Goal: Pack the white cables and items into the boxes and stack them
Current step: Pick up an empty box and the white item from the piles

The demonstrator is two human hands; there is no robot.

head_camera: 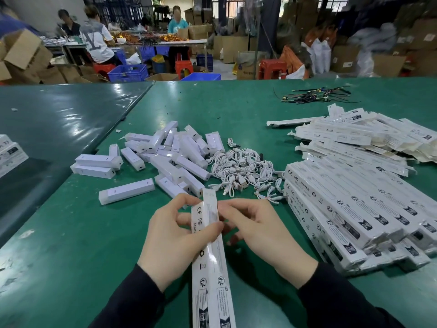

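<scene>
Hands meet at the near centre of the green desk [71, 245] around one long white box [210, 268] – left hand [176, 237] grips it with the thumb laid across the printed face and the fingers curled behind, right hand [257, 229] has curled fingers at the box's upper right edge, fingertips touching near the top flap. Box runs from the bottom edge of the view up and slightly left, far end raised between the two hands, CE and FC marks visible on its upper part. Dark sleeves cover both forearms. Just beyond the hands, a loose heap of short white cables [246, 174] lies on the desk, and to its left a scattered pile of small white oblong items [170, 155], a few lying apart toward the left. On the right, closed long boxes lie side by side in a neat layered stack [350, 209] – behind it a messier pile of flat, unfolded box sleeves [359, 136]. Far back on the desk sits a small tangle of dark thin wires [314, 94]. At the left edge, part of another printed box [10, 157] shows on the darker adjoining surface. Background: several people seated at a worktable, cardboard cartons, blue crates, red stools
</scene>
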